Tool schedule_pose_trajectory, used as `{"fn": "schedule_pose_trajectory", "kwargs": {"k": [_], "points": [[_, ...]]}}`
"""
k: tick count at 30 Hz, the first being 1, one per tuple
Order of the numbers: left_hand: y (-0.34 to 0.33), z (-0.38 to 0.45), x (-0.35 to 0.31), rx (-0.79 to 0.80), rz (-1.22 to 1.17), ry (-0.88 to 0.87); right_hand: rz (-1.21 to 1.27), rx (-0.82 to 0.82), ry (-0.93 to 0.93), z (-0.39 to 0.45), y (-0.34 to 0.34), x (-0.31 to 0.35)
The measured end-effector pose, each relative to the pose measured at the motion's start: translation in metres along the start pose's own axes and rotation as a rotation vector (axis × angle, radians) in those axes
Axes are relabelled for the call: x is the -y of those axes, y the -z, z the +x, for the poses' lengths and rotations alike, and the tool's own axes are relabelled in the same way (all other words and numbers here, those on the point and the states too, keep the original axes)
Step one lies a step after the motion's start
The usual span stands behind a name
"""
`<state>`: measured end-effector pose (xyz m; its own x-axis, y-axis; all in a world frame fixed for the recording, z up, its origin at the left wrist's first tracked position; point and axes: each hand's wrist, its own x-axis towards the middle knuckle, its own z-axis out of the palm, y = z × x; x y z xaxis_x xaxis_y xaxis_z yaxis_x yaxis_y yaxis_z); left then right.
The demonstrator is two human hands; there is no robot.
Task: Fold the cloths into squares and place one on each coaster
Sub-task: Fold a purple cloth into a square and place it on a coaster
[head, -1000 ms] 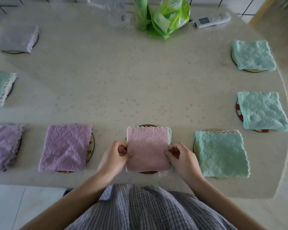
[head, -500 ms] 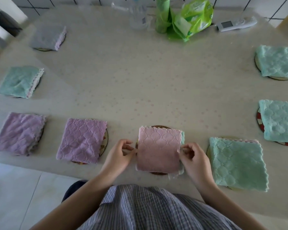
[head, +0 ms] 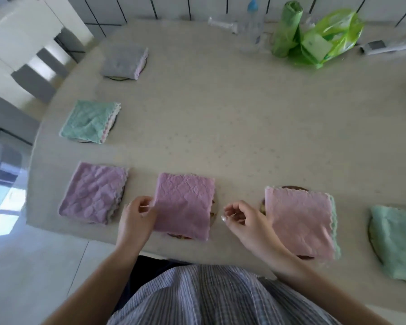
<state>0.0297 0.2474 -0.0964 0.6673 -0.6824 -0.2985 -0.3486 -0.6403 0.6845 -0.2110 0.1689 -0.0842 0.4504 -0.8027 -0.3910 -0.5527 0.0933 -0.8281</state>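
Both hands are shifting off the pink cloth (head: 299, 221), now lying free on its coaster (head: 288, 188), over to the mauve cloth (head: 185, 204) one place left: left hand (head: 136, 218) is pinching its left edge with clenched fingers (head: 148, 207), right hand (head: 242, 221) is hovering just beside its right edge, fingers loosely curled and grasping nothing. The pink one is reading as finished, the mauve one is getting a straightening on its own coaster (head: 213, 213). No containers on the bench (head: 220, 127); every coaster in view is carrying one folded square.
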Motion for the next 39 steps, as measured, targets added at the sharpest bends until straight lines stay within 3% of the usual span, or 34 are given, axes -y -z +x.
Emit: {"fn": "schedule_pose_trajectory", "kwargs": {"k": [5,8,12,29,34,39], "points": [[0.025,0.038,0.039,0.350,0.084,-0.075,-0.075,-0.180,-0.150,0.014,-0.064,0.002],[0.035,0.050,0.040,0.493,0.210,-0.195,-0.091,-0.329,-0.249,0.010,-0.083,0.006],[0.037,0.050,0.030,0.651,0.409,-0.307,-0.064,-0.407,-0.340,0.000,-0.096,0.006],[0.033,0.048,0.028,0.693,0.391,-0.291,0.063,-0.434,-0.306,-0.009,-0.096,-0.001],[0.036,0.054,0.025,0.590,0.180,-0.209,0.167,-0.520,-0.253,-0.002,-0.090,0.006],[0.027,0.058,0.016,0.595,0.070,-0.138,0.156,-0.438,-0.231,0.014,-0.083,0.017]]}}
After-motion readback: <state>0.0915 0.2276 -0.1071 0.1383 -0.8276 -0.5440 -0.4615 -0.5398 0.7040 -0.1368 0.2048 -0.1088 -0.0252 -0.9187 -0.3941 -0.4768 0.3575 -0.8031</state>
